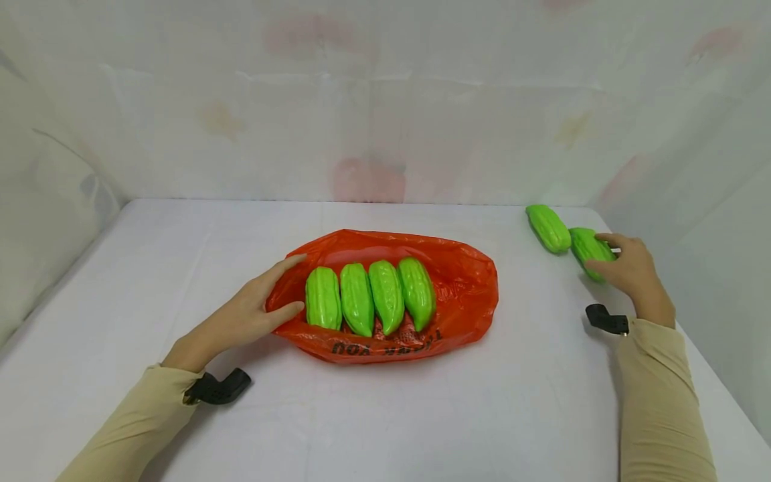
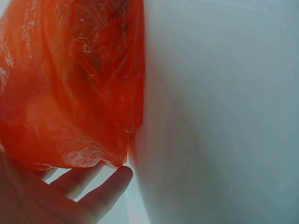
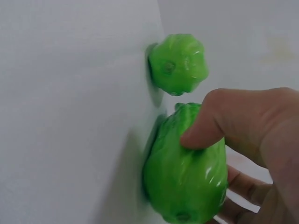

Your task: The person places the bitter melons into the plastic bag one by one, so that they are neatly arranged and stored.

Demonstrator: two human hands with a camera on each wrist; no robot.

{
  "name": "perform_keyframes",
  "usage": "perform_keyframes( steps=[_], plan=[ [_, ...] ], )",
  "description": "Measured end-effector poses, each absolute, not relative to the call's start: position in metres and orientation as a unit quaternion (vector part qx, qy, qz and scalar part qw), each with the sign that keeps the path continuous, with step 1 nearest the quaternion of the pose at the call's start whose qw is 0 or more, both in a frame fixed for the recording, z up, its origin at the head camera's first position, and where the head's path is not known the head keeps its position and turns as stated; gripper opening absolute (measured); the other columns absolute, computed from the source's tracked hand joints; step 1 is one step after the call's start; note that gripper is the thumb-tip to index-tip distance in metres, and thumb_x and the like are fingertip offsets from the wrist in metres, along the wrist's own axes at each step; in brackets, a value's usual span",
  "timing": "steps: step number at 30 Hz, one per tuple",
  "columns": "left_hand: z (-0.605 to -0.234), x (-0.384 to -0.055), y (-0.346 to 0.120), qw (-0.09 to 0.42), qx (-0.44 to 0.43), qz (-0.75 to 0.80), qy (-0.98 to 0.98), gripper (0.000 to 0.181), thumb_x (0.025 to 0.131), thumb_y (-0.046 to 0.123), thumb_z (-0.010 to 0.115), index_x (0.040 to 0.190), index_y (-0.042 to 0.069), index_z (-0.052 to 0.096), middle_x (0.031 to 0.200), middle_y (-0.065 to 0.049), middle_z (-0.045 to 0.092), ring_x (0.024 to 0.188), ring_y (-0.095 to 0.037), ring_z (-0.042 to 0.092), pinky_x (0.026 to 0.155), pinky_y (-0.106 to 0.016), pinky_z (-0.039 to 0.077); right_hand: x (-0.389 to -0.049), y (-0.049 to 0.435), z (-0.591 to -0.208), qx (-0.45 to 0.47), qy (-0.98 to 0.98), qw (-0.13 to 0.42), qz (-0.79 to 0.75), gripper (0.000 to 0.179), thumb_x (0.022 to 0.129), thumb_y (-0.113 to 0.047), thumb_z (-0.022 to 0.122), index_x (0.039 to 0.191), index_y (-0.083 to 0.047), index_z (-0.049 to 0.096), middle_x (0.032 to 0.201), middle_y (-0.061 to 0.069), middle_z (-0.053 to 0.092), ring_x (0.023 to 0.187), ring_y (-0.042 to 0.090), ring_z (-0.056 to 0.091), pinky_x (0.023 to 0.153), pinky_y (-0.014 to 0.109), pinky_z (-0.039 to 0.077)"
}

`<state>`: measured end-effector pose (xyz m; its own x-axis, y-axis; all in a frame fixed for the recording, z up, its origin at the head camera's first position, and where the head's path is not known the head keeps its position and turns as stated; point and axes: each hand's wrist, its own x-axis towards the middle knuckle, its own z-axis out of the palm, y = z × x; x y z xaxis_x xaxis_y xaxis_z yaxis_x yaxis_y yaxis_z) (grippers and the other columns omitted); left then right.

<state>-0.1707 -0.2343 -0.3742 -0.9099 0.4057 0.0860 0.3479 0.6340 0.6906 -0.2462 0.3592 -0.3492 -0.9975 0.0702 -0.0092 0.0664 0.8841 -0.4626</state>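
A red plastic bag (image 1: 466,281) lies with its mouth wide, black print along its near side. Inside it, several bright green bitter melons (image 1: 358,298) sit in a row. My left hand (image 1: 255,304) holds the bag's left end, thumb and index finger spread at the rim; the left wrist view shows other fingers (image 2: 108,189) against the outside of the red plastic (image 2: 70,102). At the right, my right hand (image 1: 632,268) grips a bitter melon (image 3: 182,172) on the table, thumb on one side and fingers round the other. A second bitter melon (image 1: 548,229) lies just beyond it.
A white cloth covers the table (image 1: 512,408). Pale sheeting (image 1: 385,107) with faint coloured patches hangs behind and at both sides. Each wrist wears a black camera mount (image 1: 607,320). The second melon lies near the table's back right corner.
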Motion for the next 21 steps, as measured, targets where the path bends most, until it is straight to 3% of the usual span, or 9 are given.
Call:
perform_keyframes(
  steps=[6, 15, 21],
  plan=[
    [-0.374, -0.171, -0.234, 0.036, 0.21, 0.371, 0.904, 0.07, 0.096, 0.022, 0.063, 0.156, 0.018, 0.026, 0.156, -0.014, 0.039, 0.143, -0.039, 0.038, 0.111, -0.066, 0.034, -0.246, 0.362, -0.346, -0.041, -0.972, -0.013, 0.23, 0.065, 0.093, -0.022, 0.061, 0.143, 0.012, 0.035, 0.139, 0.047, 0.032, 0.128, 0.063, 0.029, 0.1, 0.072, 0.034],
    [-0.375, -0.171, -0.234, 0.041, 0.207, 0.375, 0.902, 0.071, 0.096, 0.022, 0.063, 0.156, 0.02, 0.026, 0.156, -0.013, 0.038, 0.143, -0.038, 0.038, 0.111, -0.065, 0.035, -0.248, 0.356, -0.36, -0.059, -0.963, 0.064, 0.253, 0.061, 0.097, -0.033, 0.06, 0.135, 0.012, 0.045, 0.139, 0.041, 0.041, 0.123, 0.055, 0.041, 0.095, 0.065, 0.04],
    [-0.375, -0.171, -0.234, 0.042, 0.207, 0.374, 0.903, 0.071, 0.096, 0.022, 0.063, 0.156, 0.02, 0.026, 0.157, -0.013, 0.038, 0.143, -0.038, 0.038, 0.111, -0.065, 0.036, -0.249, 0.354, -0.362, -0.079, -0.959, 0.07, 0.262, 0.062, 0.097, -0.034, 0.06, 0.136, 0.012, 0.044, 0.141, 0.04, 0.042, 0.128, 0.056, 0.039, 0.1, 0.066, 0.038]
  ],
)
